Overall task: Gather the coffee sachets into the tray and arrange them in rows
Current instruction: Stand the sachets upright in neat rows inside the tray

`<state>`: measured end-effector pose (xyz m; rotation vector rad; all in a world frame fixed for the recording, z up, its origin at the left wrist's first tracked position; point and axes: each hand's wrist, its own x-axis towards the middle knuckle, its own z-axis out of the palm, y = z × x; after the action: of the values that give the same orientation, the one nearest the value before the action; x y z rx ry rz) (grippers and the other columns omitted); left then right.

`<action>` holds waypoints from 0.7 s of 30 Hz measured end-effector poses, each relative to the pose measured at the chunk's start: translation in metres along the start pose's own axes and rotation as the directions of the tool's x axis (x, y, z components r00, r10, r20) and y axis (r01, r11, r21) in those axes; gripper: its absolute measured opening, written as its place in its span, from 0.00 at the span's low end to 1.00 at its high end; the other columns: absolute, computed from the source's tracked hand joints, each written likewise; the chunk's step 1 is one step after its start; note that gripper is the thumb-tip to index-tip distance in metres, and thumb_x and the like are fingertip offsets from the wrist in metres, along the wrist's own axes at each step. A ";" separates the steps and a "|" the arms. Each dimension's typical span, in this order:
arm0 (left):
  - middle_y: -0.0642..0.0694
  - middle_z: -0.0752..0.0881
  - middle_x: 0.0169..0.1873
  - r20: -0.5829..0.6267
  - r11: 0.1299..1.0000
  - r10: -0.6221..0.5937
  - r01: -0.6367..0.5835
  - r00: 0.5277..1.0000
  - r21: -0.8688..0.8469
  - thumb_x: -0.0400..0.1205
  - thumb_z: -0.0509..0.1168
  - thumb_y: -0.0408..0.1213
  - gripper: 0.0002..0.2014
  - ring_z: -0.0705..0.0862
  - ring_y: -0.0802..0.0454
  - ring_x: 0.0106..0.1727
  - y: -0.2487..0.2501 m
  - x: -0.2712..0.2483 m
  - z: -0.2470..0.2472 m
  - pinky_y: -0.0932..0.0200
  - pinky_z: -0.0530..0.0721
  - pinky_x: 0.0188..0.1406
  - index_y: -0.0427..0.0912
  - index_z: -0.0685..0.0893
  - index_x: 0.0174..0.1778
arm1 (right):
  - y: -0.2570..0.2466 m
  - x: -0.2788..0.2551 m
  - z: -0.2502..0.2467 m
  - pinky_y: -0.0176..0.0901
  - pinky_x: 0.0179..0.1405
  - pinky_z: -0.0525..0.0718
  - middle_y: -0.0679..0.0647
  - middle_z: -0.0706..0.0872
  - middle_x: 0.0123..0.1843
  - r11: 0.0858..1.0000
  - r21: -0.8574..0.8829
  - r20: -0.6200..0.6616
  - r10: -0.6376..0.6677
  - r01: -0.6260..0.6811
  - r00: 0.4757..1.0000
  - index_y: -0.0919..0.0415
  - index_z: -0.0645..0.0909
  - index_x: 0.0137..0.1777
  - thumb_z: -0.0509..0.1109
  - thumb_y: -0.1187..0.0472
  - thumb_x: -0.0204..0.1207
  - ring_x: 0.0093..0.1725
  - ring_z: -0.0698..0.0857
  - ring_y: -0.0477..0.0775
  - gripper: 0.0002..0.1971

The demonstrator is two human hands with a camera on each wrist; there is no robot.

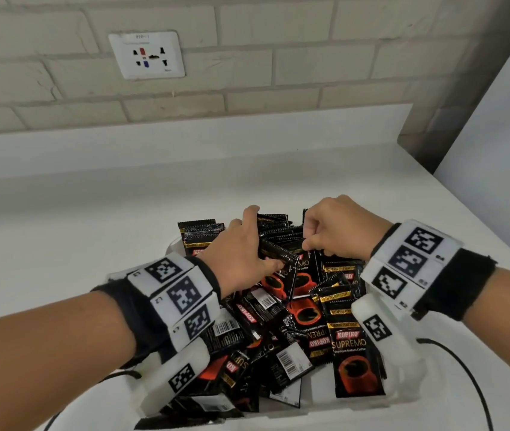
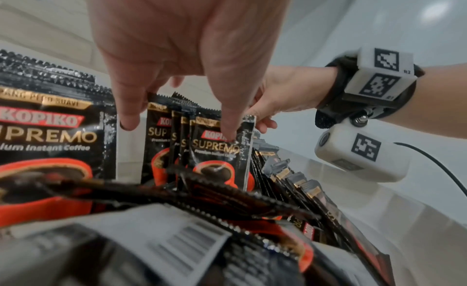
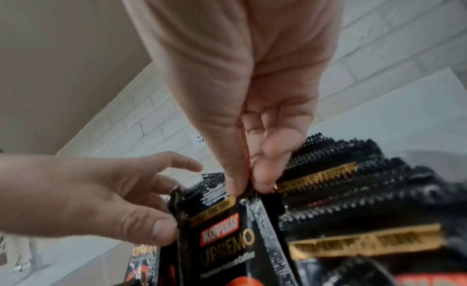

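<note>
A translucent white tray on the counter holds several black Kopiko coffee sachets. Those at the near side lie jumbled, while at the far side they stand upright in a row. My left hand grips an upright sachet at the front of that row, thumb on its face. My right hand pinches the top edge of the same sachet between thumb and forefinger. Another row of upright sachets fills the tray's right side.
The white counter extends left and behind the tray to a brick wall with a socket plate. The counter's right edge runs close to my right wrist. A black cable curves past the tray's right side.
</note>
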<state>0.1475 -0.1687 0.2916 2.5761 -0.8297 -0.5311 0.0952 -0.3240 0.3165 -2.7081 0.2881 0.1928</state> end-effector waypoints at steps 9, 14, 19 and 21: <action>0.38 0.67 0.73 -0.049 0.978 -0.025 0.014 0.999 -0.210 0.78 0.70 0.45 0.46 0.75 0.47 0.67 -0.004 0.003 0.003 0.67 0.68 0.55 0.45 0.43 0.81 | -0.008 0.004 0.006 0.37 0.34 0.85 0.53 0.87 0.30 0.981 0.190 0.013 0.029 -0.030 1.000 0.57 0.82 0.35 0.73 0.59 0.73 0.28 0.84 0.47 0.07; 0.38 0.64 0.75 -0.046 0.974 -0.029 0.018 0.999 -0.226 0.78 0.70 0.45 0.47 0.73 0.48 0.70 -0.004 0.001 0.005 0.69 0.66 0.54 0.46 0.41 0.81 | -0.012 0.001 0.007 0.33 0.33 0.86 0.51 0.87 0.32 0.959 0.281 0.042 0.029 -0.039 0.999 0.55 0.82 0.39 0.72 0.60 0.74 0.29 0.86 0.44 0.03; 0.37 0.62 0.76 -0.035 0.955 -0.022 0.011 0.999 -0.296 0.81 0.67 0.39 0.45 0.70 0.48 0.71 -0.007 -0.002 0.007 0.72 0.64 0.53 0.46 0.38 0.81 | 0.002 -0.015 -0.011 0.33 0.38 0.87 0.49 0.87 0.38 0.932 0.359 0.021 0.055 -0.059 0.998 0.55 0.80 0.55 0.68 0.59 0.77 0.36 0.88 0.45 0.08; 0.37 0.60 0.77 -0.023 0.943 -0.013 0.004 1.000 -0.332 0.82 0.65 0.36 0.44 0.75 0.52 0.61 -0.008 -0.001 0.007 0.72 0.69 0.49 0.47 0.37 0.81 | 0.009 -0.023 -0.013 0.39 0.45 0.87 0.50 0.87 0.42 0.914 0.396 0.031 0.077 -0.083 0.997 0.53 0.76 0.60 0.67 0.59 0.78 0.39 0.89 0.46 0.11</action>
<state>0.1472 -0.1633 0.2817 2.2727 -0.6568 -0.5858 0.0724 -0.3333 0.3286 -2.2921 0.3885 0.1573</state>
